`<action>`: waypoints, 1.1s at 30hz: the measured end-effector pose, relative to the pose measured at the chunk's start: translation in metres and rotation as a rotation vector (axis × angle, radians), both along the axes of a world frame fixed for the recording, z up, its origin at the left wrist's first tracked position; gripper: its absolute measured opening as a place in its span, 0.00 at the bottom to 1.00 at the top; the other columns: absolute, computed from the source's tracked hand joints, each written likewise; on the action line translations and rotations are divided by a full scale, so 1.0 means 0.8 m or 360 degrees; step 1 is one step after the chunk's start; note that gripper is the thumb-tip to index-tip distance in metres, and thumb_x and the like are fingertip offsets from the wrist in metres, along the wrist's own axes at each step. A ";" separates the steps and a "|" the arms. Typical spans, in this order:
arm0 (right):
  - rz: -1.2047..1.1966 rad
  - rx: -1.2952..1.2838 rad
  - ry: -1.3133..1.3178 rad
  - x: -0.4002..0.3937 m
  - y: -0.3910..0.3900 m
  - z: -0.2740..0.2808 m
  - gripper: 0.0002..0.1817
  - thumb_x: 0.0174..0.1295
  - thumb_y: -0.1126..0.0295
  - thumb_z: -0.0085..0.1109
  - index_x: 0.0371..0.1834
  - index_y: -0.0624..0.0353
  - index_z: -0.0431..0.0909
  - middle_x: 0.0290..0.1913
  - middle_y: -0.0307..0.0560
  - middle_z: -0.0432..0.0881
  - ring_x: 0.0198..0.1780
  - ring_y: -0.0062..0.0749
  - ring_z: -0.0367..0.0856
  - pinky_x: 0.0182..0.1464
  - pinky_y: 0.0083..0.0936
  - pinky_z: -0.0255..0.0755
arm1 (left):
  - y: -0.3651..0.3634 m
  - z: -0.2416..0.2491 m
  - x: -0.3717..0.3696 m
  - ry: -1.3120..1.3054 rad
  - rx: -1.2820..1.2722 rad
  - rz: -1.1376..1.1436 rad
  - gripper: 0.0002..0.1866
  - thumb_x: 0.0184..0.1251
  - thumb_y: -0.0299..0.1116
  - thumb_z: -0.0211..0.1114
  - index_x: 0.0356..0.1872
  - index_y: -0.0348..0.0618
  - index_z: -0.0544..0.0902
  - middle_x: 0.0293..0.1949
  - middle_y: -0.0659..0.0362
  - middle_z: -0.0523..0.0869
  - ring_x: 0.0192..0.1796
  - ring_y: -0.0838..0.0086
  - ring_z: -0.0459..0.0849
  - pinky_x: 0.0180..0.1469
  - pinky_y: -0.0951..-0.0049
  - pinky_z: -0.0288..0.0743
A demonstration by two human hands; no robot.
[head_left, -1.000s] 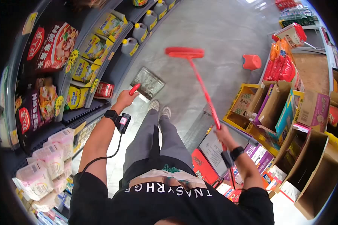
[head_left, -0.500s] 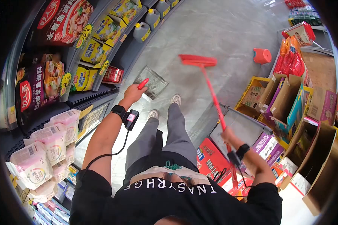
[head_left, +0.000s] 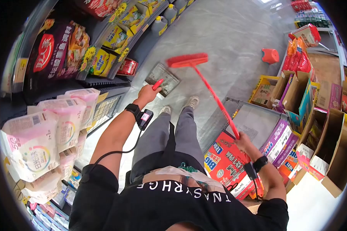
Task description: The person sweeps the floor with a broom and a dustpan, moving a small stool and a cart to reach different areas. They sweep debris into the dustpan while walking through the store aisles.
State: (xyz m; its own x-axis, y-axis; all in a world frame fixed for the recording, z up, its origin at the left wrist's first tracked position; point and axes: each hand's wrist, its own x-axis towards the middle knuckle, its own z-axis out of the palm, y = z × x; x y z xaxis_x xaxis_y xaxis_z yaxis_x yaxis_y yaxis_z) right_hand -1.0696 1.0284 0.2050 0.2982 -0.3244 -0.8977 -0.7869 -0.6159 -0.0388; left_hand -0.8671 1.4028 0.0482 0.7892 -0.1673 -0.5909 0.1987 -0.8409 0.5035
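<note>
My left hand [head_left: 149, 95] is wrapped round the red-tipped handle of a dustpan [head_left: 170, 81], whose greyish pan lies low over the floor by the shelf base. A red broom [head_left: 216, 98] slants across the aisle, its upper handle gripped in my right hand [head_left: 246, 146]. The broom's wide red head is up ahead, just beyond the pan and to its right. Both my wrists carry black bands with small devices and cables.
Shelves on the left hold yellow packets [head_left: 103, 62], grey jugs [head_left: 159, 26] and pink-and-white tissue packs [head_left: 31, 144]. On the right are open cardboard boxes [head_left: 296, 94] and a red carton [head_left: 227, 158]. A red stool [head_left: 270, 56] stands on the grey floor [head_left: 227, 34].
The broom head has shifted left towards the dustpan. My right hand has moved slightly forward with the handle. The view has shifted, and the left shelves appear nearer.
</note>
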 end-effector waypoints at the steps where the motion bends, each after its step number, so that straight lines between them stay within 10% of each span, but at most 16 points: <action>1: 0.0122 -0.0050 -0.0121 0.004 -0.007 -0.027 0.14 0.48 0.73 0.52 0.39 0.62 0.64 0.15 0.45 0.67 0.10 0.30 0.68 0.09 0.27 0.59 | 0.009 0.003 -0.006 0.0004 0.0023 0.0013 0.20 0.49 0.52 0.57 0.29 0.43 0.80 0.27 0.47 0.80 0.35 0.55 0.78 0.37 0.61 0.69; 10: 0.0014 -0.0123 -0.0074 0.041 0.030 -0.144 0.09 0.49 0.75 0.47 0.34 0.66 0.64 0.25 0.58 0.74 0.23 0.46 0.76 0.19 0.36 0.68 | 0.060 0.004 -0.047 0.0037 0.0072 0.0117 0.22 0.49 0.52 0.57 0.28 0.40 0.80 0.28 0.46 0.80 0.35 0.55 0.78 0.37 0.61 0.69; 14: 0.0502 -0.0131 0.0184 -0.031 0.087 -0.065 0.12 0.50 0.75 0.48 0.39 0.62 0.63 0.21 0.52 0.72 0.13 0.35 0.71 0.11 0.29 0.64 | 0.063 -0.005 -0.060 0.0035 0.0044 0.0145 0.22 0.49 0.52 0.57 0.28 0.40 0.80 0.28 0.46 0.79 0.35 0.54 0.78 0.38 0.60 0.69; 22: 0.0151 0.0168 -0.0072 -0.043 0.091 0.001 0.17 0.46 0.73 0.56 0.40 0.62 0.66 0.18 0.46 0.70 0.13 0.30 0.69 0.12 0.27 0.63 | 0.092 0.008 -0.085 0.0065 0.0040 0.0170 0.21 0.50 0.51 0.57 0.27 0.41 0.80 0.26 0.46 0.79 0.34 0.53 0.77 0.36 0.61 0.69; 33: 0.0576 0.0074 -0.0181 0.027 0.120 -0.185 0.13 0.45 0.77 0.47 0.36 0.68 0.62 0.23 0.60 0.73 0.19 0.47 0.74 0.18 0.36 0.66 | 0.122 -0.004 -0.121 0.0044 0.0054 0.0373 0.22 0.49 0.52 0.58 0.27 0.39 0.79 0.26 0.45 0.79 0.34 0.53 0.78 0.36 0.61 0.69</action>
